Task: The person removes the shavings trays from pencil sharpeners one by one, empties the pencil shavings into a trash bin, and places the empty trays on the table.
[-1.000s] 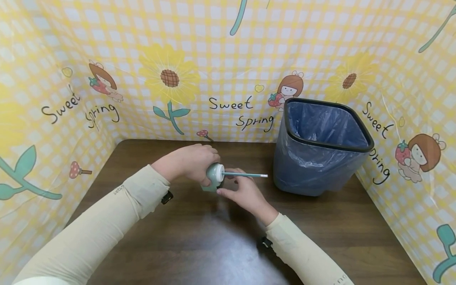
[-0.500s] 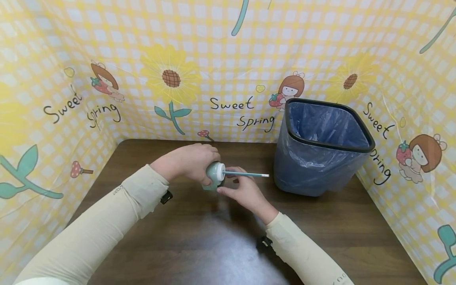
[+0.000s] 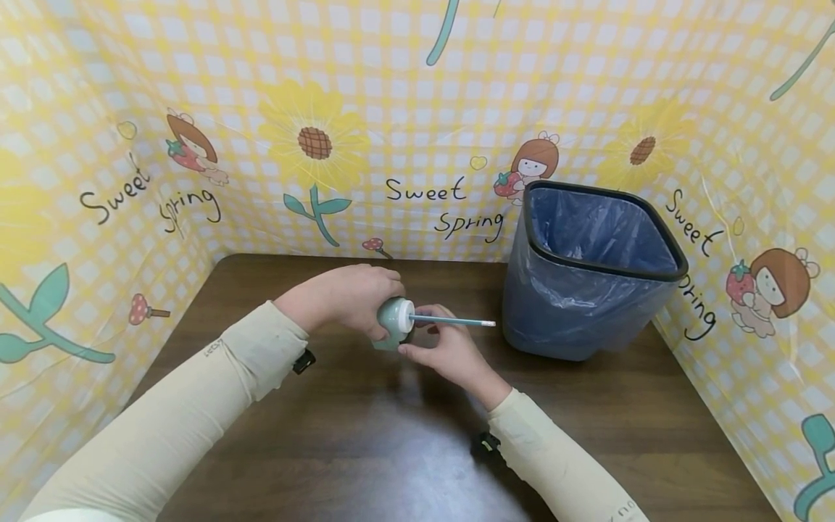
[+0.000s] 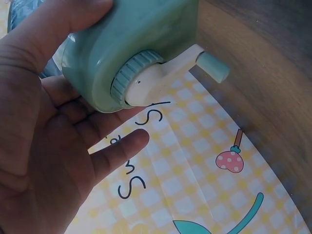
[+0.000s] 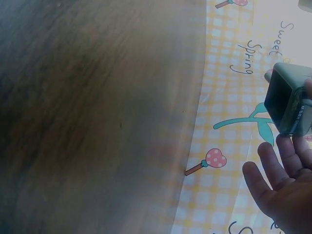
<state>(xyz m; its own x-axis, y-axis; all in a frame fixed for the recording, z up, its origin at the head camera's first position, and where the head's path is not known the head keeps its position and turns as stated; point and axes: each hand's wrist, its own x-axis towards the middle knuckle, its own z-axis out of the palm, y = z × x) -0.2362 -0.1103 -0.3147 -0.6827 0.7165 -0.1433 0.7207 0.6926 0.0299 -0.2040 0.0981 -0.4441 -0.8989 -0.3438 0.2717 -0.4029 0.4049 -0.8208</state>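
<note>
A pale green hand-crank pencil sharpener (image 3: 391, 319) is held tilted above the table by my left hand (image 3: 352, 293), which grips it from above. From its white front ring a teal pencil (image 3: 450, 320) with a white end points right. My right hand (image 3: 453, 359) pinches the lower front of the sharpener between thumb and fingers, below the pencil. In the left wrist view, the cream crank (image 4: 161, 78) hangs free of the fingers. The right wrist view shows a dark rectangular face (image 5: 282, 100) of the sharpener; the right fingertips lie against its lower corner.
A bin (image 3: 580, 312) with a black rim and blue plastic liner stands at the back right, close to the pencil's end. The brown wooden table (image 3: 365, 435) has a yellow checked cloth (image 3: 417, 123) round its back and sides.
</note>
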